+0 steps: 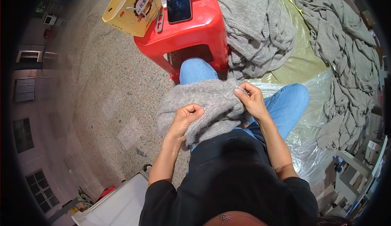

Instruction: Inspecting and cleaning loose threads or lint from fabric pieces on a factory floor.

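Note:
A fuzzy grey knitted garment point(199, 97) lies bunched across my lap, over blue jeans. Its exact kind is hard to make out in the folds. My left hand point(184, 119) is closed in a pinch on the knit near its front left part, thumb against the fingers. At the right upper edge of the garment, my right hand point(252, 99) pinches the fabric between thumb and fingertips. Whether either hand also holds a thread or something small cannot be seen.
Ahead stands a red plastic stool point(179, 37) bearing a phone point(179, 2), a yellow paper bag point(132, 12) and a small grey metal tool point(160, 23). Grey knit piles point(260, 26) lie to the right on yellowish sheeting point(301, 61). A white surface point(118, 199) is at lower left.

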`<state>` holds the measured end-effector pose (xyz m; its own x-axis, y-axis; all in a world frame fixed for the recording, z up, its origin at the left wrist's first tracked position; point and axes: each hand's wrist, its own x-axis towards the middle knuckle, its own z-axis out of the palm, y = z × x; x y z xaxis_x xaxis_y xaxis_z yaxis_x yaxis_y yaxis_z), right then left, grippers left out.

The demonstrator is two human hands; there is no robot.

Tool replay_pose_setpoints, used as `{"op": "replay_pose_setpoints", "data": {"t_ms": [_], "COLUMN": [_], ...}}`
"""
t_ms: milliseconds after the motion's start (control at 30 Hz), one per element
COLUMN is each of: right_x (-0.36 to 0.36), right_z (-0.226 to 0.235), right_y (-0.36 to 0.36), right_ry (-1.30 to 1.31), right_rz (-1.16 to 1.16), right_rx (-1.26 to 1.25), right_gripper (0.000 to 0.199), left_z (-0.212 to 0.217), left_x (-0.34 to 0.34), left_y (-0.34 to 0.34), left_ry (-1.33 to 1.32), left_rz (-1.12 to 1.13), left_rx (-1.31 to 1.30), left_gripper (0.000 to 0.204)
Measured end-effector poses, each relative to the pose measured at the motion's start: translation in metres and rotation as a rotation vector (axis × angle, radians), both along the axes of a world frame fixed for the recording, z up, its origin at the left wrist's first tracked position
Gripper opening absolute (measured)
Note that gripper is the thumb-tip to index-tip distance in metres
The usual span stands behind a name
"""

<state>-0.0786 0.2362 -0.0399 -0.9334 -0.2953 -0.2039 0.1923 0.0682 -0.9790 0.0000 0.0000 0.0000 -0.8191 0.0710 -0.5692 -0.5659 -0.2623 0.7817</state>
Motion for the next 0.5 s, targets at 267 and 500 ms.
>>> {"op": "replay_pose_setpoints", "data": {"t_ms": [267,500], "right_x": [0.011,0.02], "right_z": [0.058,0.116], "right_y": [0.008,-0.013], "right_ry": [0.468,0.788], "right_rz": [0.228,0.395], "right_rx": [0.194,-0.091], "right_gripper": [0.014,0.03], "left_z": [0.033,-0.016], "left_x": [-0.019,-0.013], "left_y": [0.018,0.068], "left_ry": [0.36,0.823], "left_rz": [-0.188,-0.528], "left_rx": [-0.735,-0.269], "left_gripper": [0.078,0.061]}}
